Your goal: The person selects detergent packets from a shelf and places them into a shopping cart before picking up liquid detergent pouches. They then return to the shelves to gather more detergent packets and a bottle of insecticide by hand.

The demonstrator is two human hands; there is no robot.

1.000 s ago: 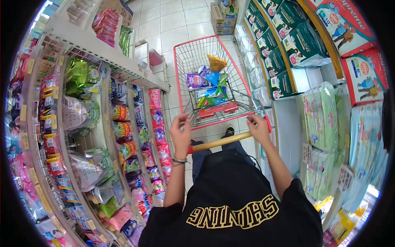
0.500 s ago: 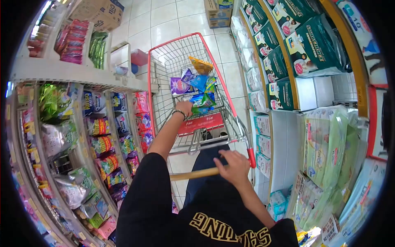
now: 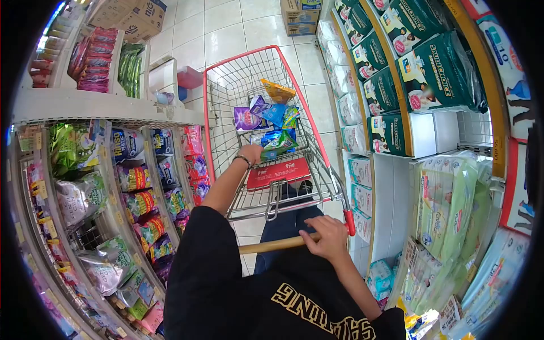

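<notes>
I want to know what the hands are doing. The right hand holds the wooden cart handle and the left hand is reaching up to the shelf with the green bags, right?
Not quite. The left hand is not at the shelf; it reaches down into the red cart, among the packets lying there. The right hand does hold the wooden cart handle. The head view shows this.

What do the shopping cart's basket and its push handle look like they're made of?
The cart basket looks like metal wire: thin crossing rods form an open grid, with a red-coated rim. The push handle, gripped by the right hand, seems to be a tan bar, perhaps wood or plastic; its matte, even colour leaves that open. Its end cap looks like glossy red plastic.
</notes>
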